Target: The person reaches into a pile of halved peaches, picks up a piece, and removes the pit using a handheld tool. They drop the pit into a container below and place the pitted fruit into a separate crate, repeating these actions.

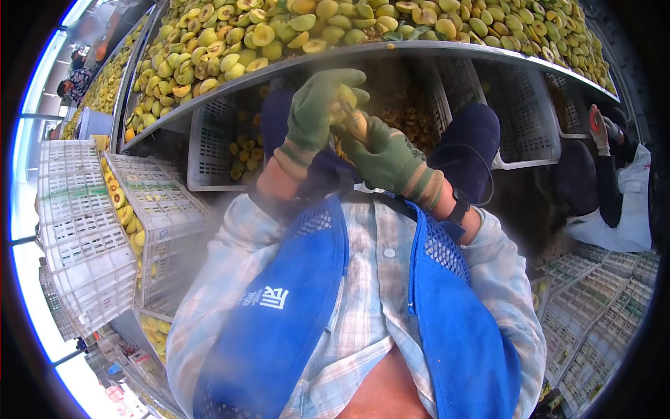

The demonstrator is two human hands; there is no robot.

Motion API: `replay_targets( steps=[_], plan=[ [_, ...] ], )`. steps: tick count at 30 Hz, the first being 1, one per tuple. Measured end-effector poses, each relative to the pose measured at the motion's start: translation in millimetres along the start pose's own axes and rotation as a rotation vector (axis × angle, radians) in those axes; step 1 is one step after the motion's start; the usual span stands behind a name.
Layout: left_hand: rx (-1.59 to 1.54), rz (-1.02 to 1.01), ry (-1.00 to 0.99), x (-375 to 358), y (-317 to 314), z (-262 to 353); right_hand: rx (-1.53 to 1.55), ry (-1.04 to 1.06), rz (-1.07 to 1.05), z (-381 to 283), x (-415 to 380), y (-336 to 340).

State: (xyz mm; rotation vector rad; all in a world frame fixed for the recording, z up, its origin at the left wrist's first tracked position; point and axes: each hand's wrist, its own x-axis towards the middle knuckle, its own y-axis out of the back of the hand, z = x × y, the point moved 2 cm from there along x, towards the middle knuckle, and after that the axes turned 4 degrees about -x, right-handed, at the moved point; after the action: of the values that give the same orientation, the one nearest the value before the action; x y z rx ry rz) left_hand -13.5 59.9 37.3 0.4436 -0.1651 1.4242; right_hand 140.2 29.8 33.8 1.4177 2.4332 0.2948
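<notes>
Near the metal-rimmed worktop [447,48] of halved yellow-green fruit [262,35], my green-gloved left hand [314,112] grips one yellowish piece [343,98]; my right hand [387,157], a wooden-handled tool [357,126], tip obscured.

Hard-to-read white characters [265,297] mark the blue vest [279,342].

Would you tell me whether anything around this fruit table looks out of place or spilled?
A lone orange-yellow piece lies on the metal rim, apart from the piled fruit halves, so it looks strayed. Nothing else clearly stands out, though haze blurs parts of the view.
</notes>
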Motion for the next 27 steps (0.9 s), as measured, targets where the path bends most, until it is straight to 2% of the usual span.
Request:
replay_targets(
  steps=[1,4,7,10,12,13,14,16,19,22,25,27],
  plan=[
    [0.127,-0.049,-0.028,-0.1,0.9,2.1,-0.022,0.008,0.0,4.1,0.8,0.0],
    [0.055,-0.132,0.107,1.7,3.1,-2.3,-0.2,0.038,-0.016,11.7,3.1,2.3],
    [-0.053,-0.082,0.185,1.2,1.0,-3.9,0.004,-0.038,-0.091,3.9,-0.2,5.0],
    [0.044,-0.106,0.189,1.9,2.3,-4.3,-0.081,-0.16,-0.142,-2.5,0.0,10.6],
    [-0.006,-0.096,0.217,2.6,2.8,-5.6,-0.23,-0.04,-0.097,4.0,4.4,10.4],
    [0.035,-0.092,0.17,3.1,3.1,-5.8,-0.305,0.021,-0.076,5.9,5.7,10.0],
    [0.077,-0.086,0.123,3.4,3.4,-5.9,-0.138,-0.073,-0.144,1.1,3.9,10.9],
    [0.293,-0.077,-0.098,2.9,1.5,-6.5,0.198,-0.257,-0.275,-15.5,-1.6,14.2],
    [0.063,0.035,-0.003,-0.7,-3.0,-14.1,0.114,-0.147,-0.168,-2.9,1.8,4.1],
    [0.086,-0.055,0.001,-0.6,2.7,-20.9,0.187,-0.276,-0.291,-12.1,0.3,12.0],
    [-0.25,-0.028,0.224,1.0,4.7,-19.8,0.087,-0.289,-0.289,-12.3,2.7,12.7],
    [-0.071,-0.132,0.151,4.7,6.9,-13.5,-0.191,0.002,-0.194,11.2,13.5,8.6]
  ],
)
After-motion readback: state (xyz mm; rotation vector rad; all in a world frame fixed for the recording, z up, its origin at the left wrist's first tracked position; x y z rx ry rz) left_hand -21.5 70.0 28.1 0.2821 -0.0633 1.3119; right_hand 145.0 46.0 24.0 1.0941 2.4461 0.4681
